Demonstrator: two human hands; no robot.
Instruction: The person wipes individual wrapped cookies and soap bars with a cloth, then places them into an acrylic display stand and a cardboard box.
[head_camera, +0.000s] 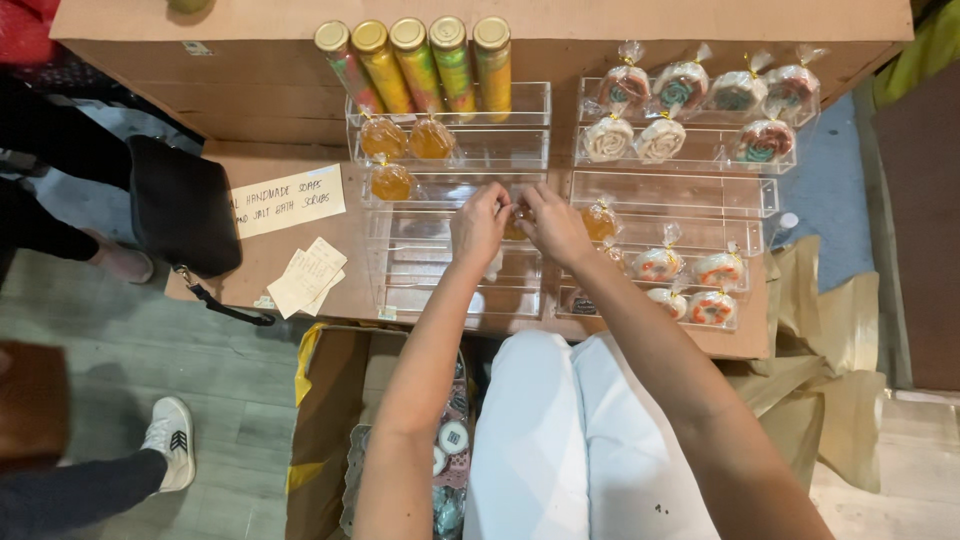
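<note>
Both hands meet over the left clear stepped display rack (455, 275). My left hand (481, 225) and my right hand (552, 222) pinch one small orange soap in a clear wrapper (516, 222) between them, mostly hidden by the fingers. Three similar orange wrapped soaps (391, 182) sit on the rack's upper steps. Several tall colourful tubes with gold lids (418, 62) stand along its top step.
A second clear rack (672, 195) to the right holds round swirled wrapped soaps (660, 138). A black bag (184, 205), a handwritten card (287, 199) and paper slips (308, 275) lie left on the cardboard table. An open box of soaps (450, 440) sits by my knees. Another person's shoe (170, 438) is at lower left.
</note>
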